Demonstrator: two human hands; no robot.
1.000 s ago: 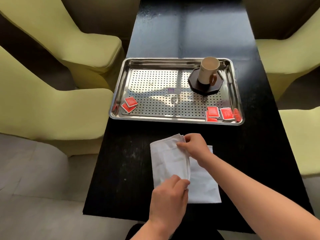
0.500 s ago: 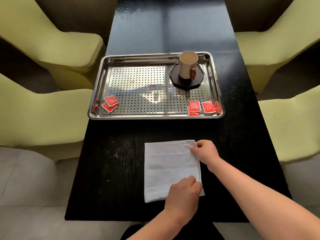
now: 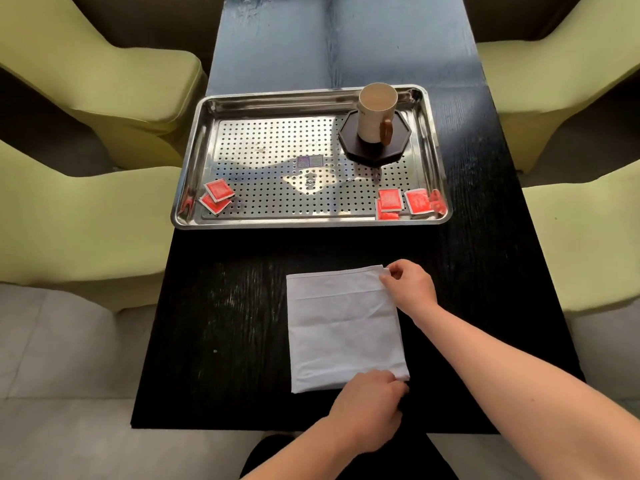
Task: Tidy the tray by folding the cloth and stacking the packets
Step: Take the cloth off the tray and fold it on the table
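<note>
Pinching the right edge of the cloth (image 3: 343,327), your right hand (image 3: 410,289) nips the corner nearer the tray (image 3: 311,223), your left hand (image 3: 367,408) the corner farther from it. The cloth lies flat just short of the tray, long axis pointing at it, spreading left from both hands, so the next fold probably goes that way.
</note>
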